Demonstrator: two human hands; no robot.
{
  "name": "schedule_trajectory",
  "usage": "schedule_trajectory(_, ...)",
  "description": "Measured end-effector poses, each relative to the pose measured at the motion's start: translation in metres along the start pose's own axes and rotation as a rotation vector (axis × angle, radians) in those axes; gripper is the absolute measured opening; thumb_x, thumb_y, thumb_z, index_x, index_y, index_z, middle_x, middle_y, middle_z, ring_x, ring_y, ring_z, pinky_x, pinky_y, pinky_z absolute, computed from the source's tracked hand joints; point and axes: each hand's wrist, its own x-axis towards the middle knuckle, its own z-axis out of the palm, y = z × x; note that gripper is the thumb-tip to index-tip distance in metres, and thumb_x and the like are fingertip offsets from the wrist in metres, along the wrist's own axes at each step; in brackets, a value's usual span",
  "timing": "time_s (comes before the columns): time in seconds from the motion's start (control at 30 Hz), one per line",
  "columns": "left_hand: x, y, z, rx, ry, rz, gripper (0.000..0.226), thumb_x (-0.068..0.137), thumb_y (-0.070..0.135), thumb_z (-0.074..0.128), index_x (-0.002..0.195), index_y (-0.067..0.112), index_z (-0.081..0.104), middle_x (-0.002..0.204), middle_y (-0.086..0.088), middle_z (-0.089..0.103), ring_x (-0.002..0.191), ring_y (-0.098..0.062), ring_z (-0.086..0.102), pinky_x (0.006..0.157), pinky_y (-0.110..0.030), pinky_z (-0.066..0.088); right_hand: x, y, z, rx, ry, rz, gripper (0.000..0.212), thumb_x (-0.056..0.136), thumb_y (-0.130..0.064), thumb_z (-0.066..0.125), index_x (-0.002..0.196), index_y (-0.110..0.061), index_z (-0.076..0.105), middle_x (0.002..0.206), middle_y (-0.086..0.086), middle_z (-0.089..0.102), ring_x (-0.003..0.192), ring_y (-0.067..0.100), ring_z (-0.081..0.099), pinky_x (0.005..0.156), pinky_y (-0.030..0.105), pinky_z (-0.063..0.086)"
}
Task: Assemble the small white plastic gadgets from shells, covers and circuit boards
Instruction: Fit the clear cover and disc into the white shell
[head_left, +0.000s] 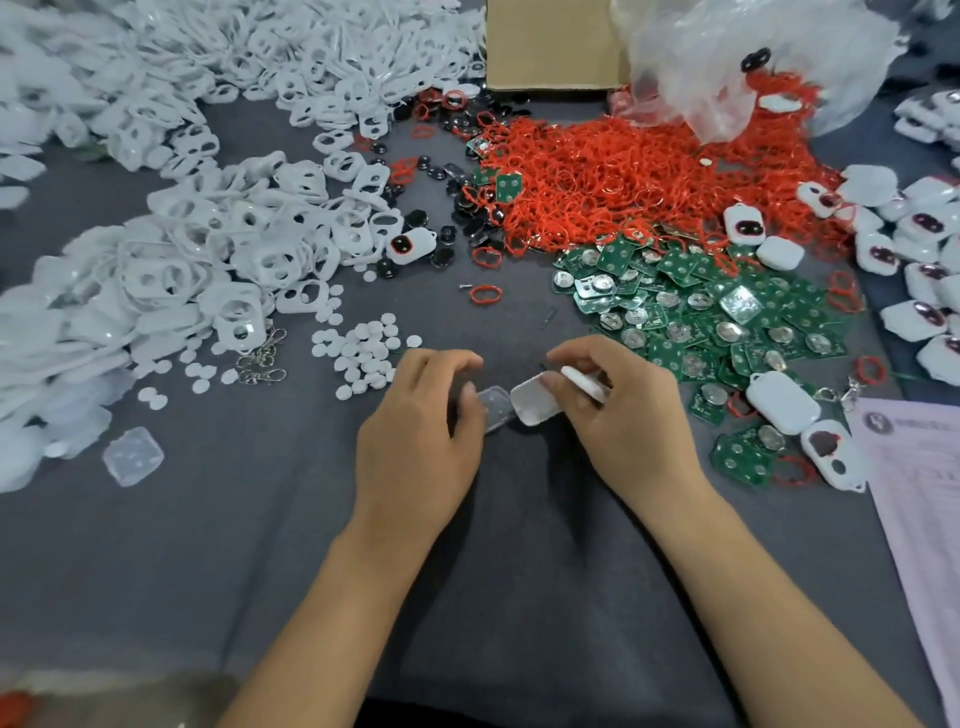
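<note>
Left hand: your left hand (421, 415) curls over a clear plastic cover (493, 408), fingertips pinching its near edge
Right hand: your right hand (621, 410) grips a white shell (535, 400), tilted, its end touching the clear cover between your hands
Circuit boards: the green circuit boards (691, 306) lie heaped just beyond your right hand
Other parts: white frames (197, 249) piled far left; white discs (363, 348) just beyond your left hand; red rings (639, 166) heaped behind the boards
Containers: a cardboard box (550, 44) at the far edge, contents hidden; a clear bag (753, 62) spilling red rings
Open room: the grey cloth (249, 519) lies bare nearest you, around both forearms
</note>
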Motion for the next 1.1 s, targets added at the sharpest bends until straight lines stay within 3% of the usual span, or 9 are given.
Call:
schedule_trajectory(0.1,-0.001,-0.004,-0.001,0.054,-0.005,0.086,0.028,0.088,0.024,0.066,0.115,0.024,0.068,0.109,0.011,0.059,0.106,-0.014,0.051,0.082,-0.022,0.041,0.004,0.003,-0.008,-0.032,0.018,-0.012,0.012,0.094,-0.013,0.072,0.101,-0.023,0.077,0.094,-0.009,0.073,0.086,0.01,0.066,0.077,0.031,0.052)
schedule_trajectory(0.17,0.0,-0.005,0.0,0.08,-0.038,0.117,0.028,0.084,0.029,0.069,0.112,0.022,0.07,0.106,0.008,0.061,0.104,-0.018,0.05,0.09,-0.03,0.043,0.007,0.005,-0.015,-0.036,-0.099,-0.058,0.013,0.095,-0.012,0.073,0.102,-0.021,0.079,0.098,-0.008,0.074,0.091,0.009,0.067,0.082,0.03,0.052)
schedule_trajectory(0.23,0.0,-0.005,0.001,0.1,-0.059,0.116,0.025,0.084,0.029,0.074,0.109,0.024,0.071,0.104,0.008,0.06,0.101,-0.018,0.05,0.089,-0.034,0.045,0.009,0.005,-0.019,-0.029,-0.212,-0.117,0.015,0.096,-0.014,0.074,0.108,-0.02,0.08,0.103,-0.007,0.074,0.098,0.009,0.068,0.087,0.029,0.053)
schedule_trajectory(0.33,0.0,-0.004,0.001,0.083,-0.047,0.083,0.019,0.086,0.029,0.076,0.104,0.026,0.072,0.095,0.008,0.059,0.093,-0.018,0.052,0.086,-0.038,0.046,0.012,0.005,-0.025,0.016,-0.132,-0.084,0.024,0.1,-0.017,0.068,0.123,-0.019,0.074,0.111,-0.008,0.071,0.104,0.007,0.064,0.091,0.014,0.046)
schedule_trajectory(0.57,0.001,0.002,-0.005,-0.032,-0.049,0.041,0.017,0.1,0.036,0.061,0.107,0.025,0.071,0.081,0.009,0.068,0.076,-0.015,0.062,0.084,-0.045,0.05,0.01,0.005,-0.03,-0.074,-0.138,-0.068,0.033,0.089,-0.017,0.081,0.121,-0.015,0.071,0.113,-0.001,0.06,0.097,0.002,0.056,0.083,0.003,0.04)
schedule_trajectory(0.73,0.001,0.001,-0.006,-0.05,-0.058,0.045,0.021,0.094,0.024,0.058,0.108,0.022,0.074,0.092,0.008,0.063,0.088,-0.014,0.058,0.087,-0.043,0.049,0.014,0.007,-0.038,-0.06,-0.158,-0.1,0.03,0.087,-0.002,0.076,0.113,-0.017,0.075,0.113,-0.002,0.066,0.098,0.003,0.06,0.086,0.009,0.041)
schedule_trajectory(0.83,0.002,-0.002,-0.005,-0.028,-0.083,0.059,0.027,0.092,0.012,0.063,0.113,0.022,0.074,0.1,0.006,0.061,0.096,-0.017,0.058,0.091,-0.046,0.049,0.014,0.01,-0.036,0.025,-0.132,-0.064,0.037,0.092,0.006,0.064,0.117,-0.018,0.075,0.1,-0.007,0.071,0.078,-0.003,0.064,0.075,0.014,0.047)
schedule_trajectory(0.93,0.002,-0.006,-0.003,0.025,-0.098,0.097,0.024,0.093,0.013,0.066,0.111,0.025,0.075,0.104,0.007,0.061,0.099,-0.018,0.059,0.093,-0.044,0.047,0.012,0.008,-0.029,0.217,-0.133,0.009,0.025,0.102,-0.011,0.063,0.12,-0.028,0.064,0.082,-0.003,0.075,0.06,0.012,0.068,0.06,0.02,0.048)
schedule_trajectory(1.1,0.001,-0.008,0.001,0.028,-0.055,0.084,0.006,0.091,0.022,0.07,0.094,0.026,0.073,0.096,0.007,0.059,0.093,-0.016,0.055,0.09,-0.039,0.045,0.014,0.013,-0.029,0.235,-0.096,0.008,0.011,0.097,-0.029,0.066,0.094,-0.032,0.056,0.079,0.006,0.076,0.05,0.022,0.063,0.052,0.031,0.045)
